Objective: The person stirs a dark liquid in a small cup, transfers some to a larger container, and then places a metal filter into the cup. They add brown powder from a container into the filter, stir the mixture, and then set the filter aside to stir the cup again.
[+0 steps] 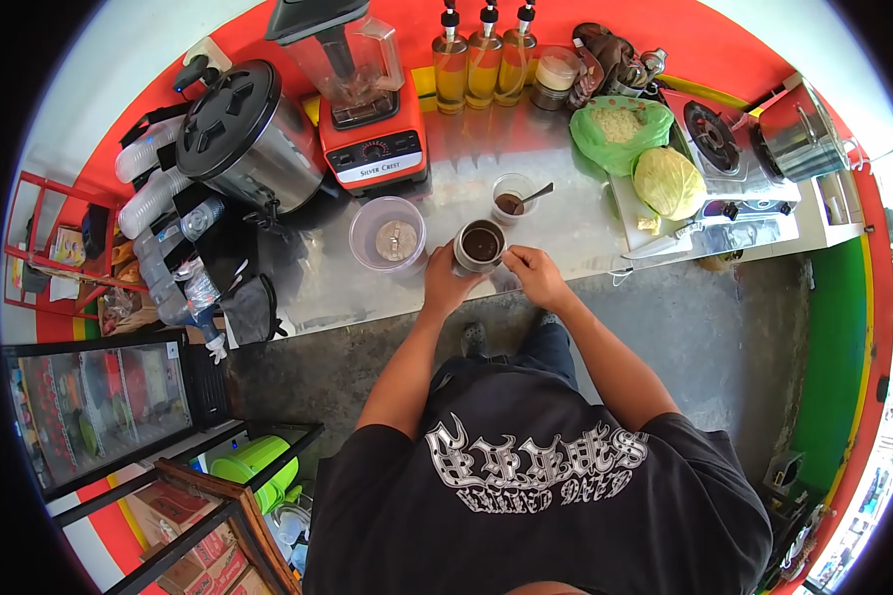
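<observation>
A small metal cup (479, 260) with dark brown contents is held upright at the counter's front edge. My left hand (449, 284) wraps round its left side. At its right side, the closed fingers of my right hand (536, 276) grip the cup. Just behind it stands a clear plastic cup (515, 186) with a little brown stuff in the bottom and a spoon (538, 192) leaning in it. To the left of my hands sits a wide clear plastic tub (360, 238), with a pale round disc (397, 240) showing inside.
A red blender (372, 149) and a steel urn (288, 164) stand behind on the steel counter (566, 243). Three pump bottles (484, 71) line the back. Rightward are a cabbage (669, 184), a green bag (605, 147), a knife (660, 244) and a gas stove (739, 164).
</observation>
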The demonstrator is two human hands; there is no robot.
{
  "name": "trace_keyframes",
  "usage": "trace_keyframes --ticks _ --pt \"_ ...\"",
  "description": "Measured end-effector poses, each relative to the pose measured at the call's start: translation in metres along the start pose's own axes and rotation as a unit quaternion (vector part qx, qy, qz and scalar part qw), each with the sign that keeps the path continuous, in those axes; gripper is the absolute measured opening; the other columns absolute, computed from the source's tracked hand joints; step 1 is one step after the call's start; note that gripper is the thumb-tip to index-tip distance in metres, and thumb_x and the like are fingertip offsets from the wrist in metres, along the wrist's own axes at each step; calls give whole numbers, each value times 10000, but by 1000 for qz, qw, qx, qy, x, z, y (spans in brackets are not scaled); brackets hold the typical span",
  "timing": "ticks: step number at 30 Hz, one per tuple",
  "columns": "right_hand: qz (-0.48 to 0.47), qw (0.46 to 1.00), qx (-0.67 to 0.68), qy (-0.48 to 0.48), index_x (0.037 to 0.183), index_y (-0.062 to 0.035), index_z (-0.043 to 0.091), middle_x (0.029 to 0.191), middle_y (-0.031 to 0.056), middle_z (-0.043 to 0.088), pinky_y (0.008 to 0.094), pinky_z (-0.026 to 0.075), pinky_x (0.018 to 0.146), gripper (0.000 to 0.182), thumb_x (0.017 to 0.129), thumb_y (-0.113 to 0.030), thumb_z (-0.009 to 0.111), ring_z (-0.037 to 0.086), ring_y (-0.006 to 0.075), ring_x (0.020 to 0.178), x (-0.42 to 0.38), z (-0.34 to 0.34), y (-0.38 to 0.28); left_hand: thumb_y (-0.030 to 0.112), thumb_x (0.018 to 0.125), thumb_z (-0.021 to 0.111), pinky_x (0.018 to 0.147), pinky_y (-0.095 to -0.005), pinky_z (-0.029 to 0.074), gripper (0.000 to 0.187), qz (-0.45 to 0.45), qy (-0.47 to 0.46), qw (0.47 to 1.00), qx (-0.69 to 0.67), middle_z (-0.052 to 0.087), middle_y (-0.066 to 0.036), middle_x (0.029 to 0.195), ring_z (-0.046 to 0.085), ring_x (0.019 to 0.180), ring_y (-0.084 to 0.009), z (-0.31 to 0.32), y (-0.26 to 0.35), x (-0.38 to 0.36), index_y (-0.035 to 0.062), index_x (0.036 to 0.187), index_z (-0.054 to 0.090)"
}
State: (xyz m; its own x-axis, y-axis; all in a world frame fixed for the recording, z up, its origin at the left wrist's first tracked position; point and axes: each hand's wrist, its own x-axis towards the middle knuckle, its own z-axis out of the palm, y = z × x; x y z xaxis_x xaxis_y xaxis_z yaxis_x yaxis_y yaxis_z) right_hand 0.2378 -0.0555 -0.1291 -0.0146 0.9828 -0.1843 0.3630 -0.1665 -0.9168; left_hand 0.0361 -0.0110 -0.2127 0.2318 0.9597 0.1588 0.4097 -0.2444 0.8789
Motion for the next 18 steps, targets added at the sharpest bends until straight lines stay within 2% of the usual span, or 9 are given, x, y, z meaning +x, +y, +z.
trace_keyframes --ticks 3,6,9,11,13,14,16,18 --pt "-21 998 19 -58 889 28 595 694 67 476 362 423 648 360 1090 -272 585 412 141 695 -2 -1 1 218 652 973 963 -459 513 693 11 -2 1000 -3 752 -127 1139 672 1085 -362 1 -5 2 99 1275 695" --pt "-12 1000 -20 -11 884 25 589 697 66 476 358 424 650 356 1088 -267 590 414 140 700 2 -2 4 225 648 977 955 -462 515 702 18 -3 1000 4 750 -129 1143 672 1081 -365 1 -4 1 97 1277 693" --pt "-13 998 -2 -59 887 24 589 697 76 470 361 428 652 350 1086 -264 593 413 146 698 0 -4 0 232 645 980 953 -464 516 712 13 -1 1000 10 748 -129 1151 671 1077 -367 1 -5 1 96 1280 690" --pt "-19 999 -8 -43 888 24 587 698 74 469 361 428 652 346 1085 -261 592 412 145 697 1 -2 4 236 644 982 953 -465 516 715 11 -2 1000 9 748 -129 1154 671 1076 -368 2 -8 2 95 1280 689" --pt "-25 999 -13 -27 888 24 586 698 72 468 361 429 651 343 1085 -258 591 411 145 696 3 -2 4 269 654 988 921 -449 528 615 22 -1 1000 17 731 -136 1082 680 1039 -353 3 -8 3 61 1166 718" --pt "-30 999 -14 -39 892 23 589 699 72 470 361 428 650 342 1085 -259 590 412 144 696 2 -3 5 269 654 988 921 -449 528 615 21 -1 1000 17 731 -136 1082 680 1039 -353 2 -8 2 61 1166 718" --pt "-34 998 -15 -51 895 23 592 700 72 472 361 428 650 341 1084 -261 590 413 144 695 1 -3 6 241 646 982 964 -462 518 707 8 -2 1000 8 749 -126 1171 673 1086 -363 0 -5 1 97 1274 690" --pt "-24 999 -19 -28 899 23 599 702 71 482 357 428 650 339 1083 -261 589 420 141 697 3 -2 4 242 646 981 965 -461 518 702 6 -11 1000 19 750 -126 1172 673 1088 -363 0 -4 3 98 1268 691"
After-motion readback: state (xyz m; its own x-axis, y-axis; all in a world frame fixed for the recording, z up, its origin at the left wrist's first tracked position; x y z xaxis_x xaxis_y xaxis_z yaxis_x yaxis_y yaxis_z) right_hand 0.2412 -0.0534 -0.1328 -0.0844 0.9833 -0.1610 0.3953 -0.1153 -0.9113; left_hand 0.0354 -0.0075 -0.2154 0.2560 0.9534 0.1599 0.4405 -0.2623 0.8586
